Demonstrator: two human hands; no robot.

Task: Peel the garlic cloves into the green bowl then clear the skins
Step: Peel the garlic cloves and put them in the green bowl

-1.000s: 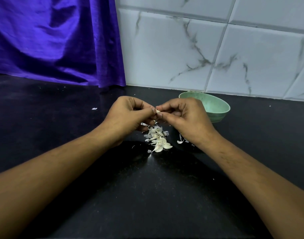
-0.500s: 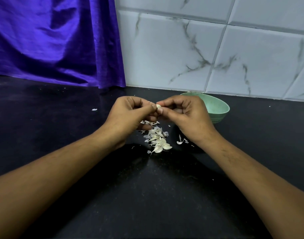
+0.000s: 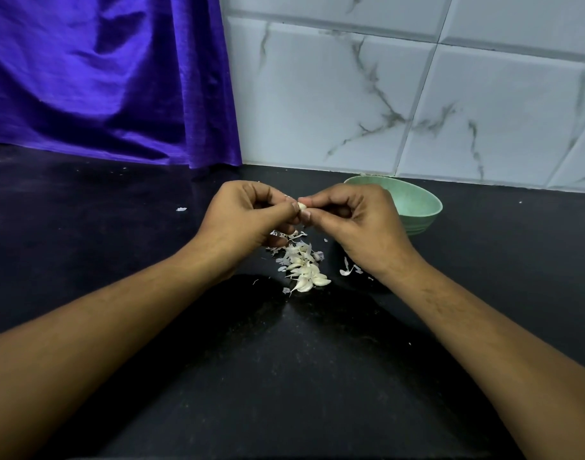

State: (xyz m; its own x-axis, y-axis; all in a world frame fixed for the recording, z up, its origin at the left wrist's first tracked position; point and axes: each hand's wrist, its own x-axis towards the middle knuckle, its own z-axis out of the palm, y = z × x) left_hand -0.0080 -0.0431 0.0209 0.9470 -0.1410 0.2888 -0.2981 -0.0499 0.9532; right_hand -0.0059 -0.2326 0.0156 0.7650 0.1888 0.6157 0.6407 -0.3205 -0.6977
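A small white garlic clove (image 3: 301, 206) is pinched between the fingertips of both hands, above the counter. My left hand (image 3: 248, 217) pinches it from the left with curled fingers. My right hand (image 3: 354, 220) pinches it from the right. Below them a heap of garlic cloves and papery skins (image 3: 302, 265) lies on the black counter. The green bowl (image 3: 414, 202) stands behind my right hand, partly hidden by it; I cannot see what is in it.
The black counter (image 3: 284, 360) stretches toward me. A few loose skin bits (image 3: 349, 268) lie beside my right wrist, and one white scrap (image 3: 181, 209) lies far left. A purple cloth (image 3: 102, 78) hangs at the back left, a marbled tile wall (image 3: 417, 94) at the back right.
Both hands have stayed together over the heap, working the clove with small finger movements and rising slightly. More skin flakes lie under the hands than a second ago.
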